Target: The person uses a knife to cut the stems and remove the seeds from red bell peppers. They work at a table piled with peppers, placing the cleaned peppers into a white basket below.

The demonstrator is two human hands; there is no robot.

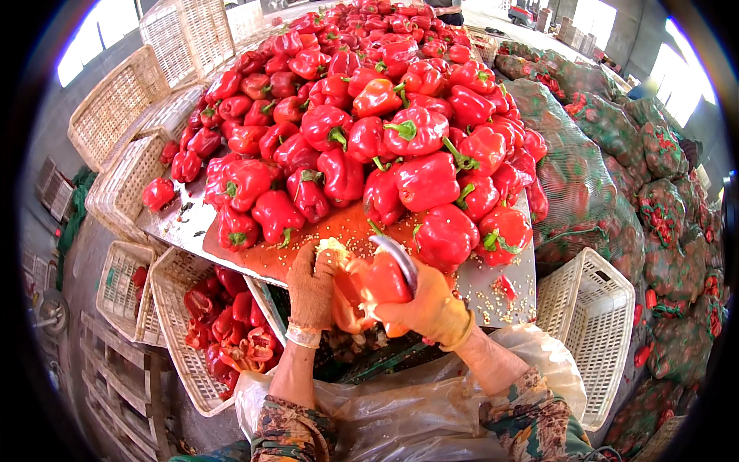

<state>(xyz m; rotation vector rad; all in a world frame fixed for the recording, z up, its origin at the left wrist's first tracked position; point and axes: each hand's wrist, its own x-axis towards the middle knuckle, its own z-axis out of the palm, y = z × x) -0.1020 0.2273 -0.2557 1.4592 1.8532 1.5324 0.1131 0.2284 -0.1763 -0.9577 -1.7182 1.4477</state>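
A cut-open red bell pepper (352,289) is held between my two gloved hands at the table's near edge, its pale orange inside showing. My left hand (311,286) closes on the pepper's left side, next to the pale, seedy core (334,248). On the other side, my right hand (433,309) grips a small curved knife (398,256); its blade lies along the red skin, and the handle is hidden in the glove. These fingers also press against the pepper. Just beyond my hands, whole red peppers (427,182) are heaped high on the table.
Loose seeds litter the table (525,289) at the right. Below left stands a crate (202,376) with cut peppers; another crate (608,327) stands at my right. Stacked crates (115,108) are at far left, filled mesh sacks (589,192) along the right. A pallet (115,369) lies lower left.
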